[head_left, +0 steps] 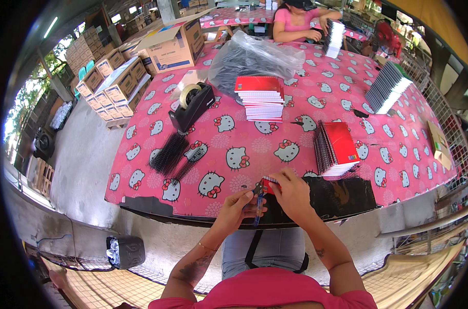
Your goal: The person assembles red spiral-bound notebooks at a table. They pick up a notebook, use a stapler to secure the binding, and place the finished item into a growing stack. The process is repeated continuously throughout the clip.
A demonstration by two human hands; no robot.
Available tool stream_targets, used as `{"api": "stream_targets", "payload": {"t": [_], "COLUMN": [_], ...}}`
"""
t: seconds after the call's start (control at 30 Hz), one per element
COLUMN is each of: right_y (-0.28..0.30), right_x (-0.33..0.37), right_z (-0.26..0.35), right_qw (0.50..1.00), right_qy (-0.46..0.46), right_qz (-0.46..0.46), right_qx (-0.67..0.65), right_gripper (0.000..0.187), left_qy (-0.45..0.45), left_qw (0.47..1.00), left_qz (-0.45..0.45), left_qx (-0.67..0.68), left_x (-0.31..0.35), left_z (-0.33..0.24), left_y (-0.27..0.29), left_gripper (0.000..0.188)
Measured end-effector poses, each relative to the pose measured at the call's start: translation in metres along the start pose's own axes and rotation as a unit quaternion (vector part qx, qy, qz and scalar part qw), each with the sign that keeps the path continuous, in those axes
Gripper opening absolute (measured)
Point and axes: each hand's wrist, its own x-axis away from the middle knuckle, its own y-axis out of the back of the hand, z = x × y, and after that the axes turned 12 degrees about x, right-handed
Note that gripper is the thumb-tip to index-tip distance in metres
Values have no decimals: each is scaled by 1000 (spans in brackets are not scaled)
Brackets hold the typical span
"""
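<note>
My left hand [237, 210] is closed around small pliers with blue handles [257, 206], their dark jaws at the edge of a small red notebook [268, 184]. My right hand [292, 194] grips that notebook at the table's front edge, covering most of it. To the right of it stands a stack of red notebooks with black spiral bindings [342, 144]. Farther back is a pile of red-covered notebooks [258, 98] with white page edges facing me. Loose black binding coils [170, 154] lie to the left.
A black tape dispenser [192, 108] stands behind the coils. Beyond are a clear plastic bag of dark contents [244, 56] and a cardboard box [174, 49]. More bound notebooks [387, 90] stand far right. Across the table a person in pink [298, 26] handles another stack.
</note>
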Motion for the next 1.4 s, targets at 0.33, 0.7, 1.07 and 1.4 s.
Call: {"api": "stream_targets", "payload": {"t": [0.33,0.7,1.07,1.4], "right_y": [7,134,107,112], "right_x": [2,-57,-61,-43], "right_z": [-2,-146,-188,-174], "right_qw": [1000,969,965,958], "right_qy": [15,-215,-226,-133], "right_qz": [14,-89,-45,-148], "right_qx": [-11,-82,126,206], "right_gripper": [20,31,42,40], "left_qy": [-281,-412,-509,-502], "left_qw": [790,567,610,608], "left_qz": [-10,-66,52,178], "left_qx": [-544,-710,-605,-589], "left_x": [-4,-27,-92,-203], "left_z": [-9,-35,-34,-17], "left_y": [-11,66,-40,-163], "left_gripper": [28,31,31,33]}}
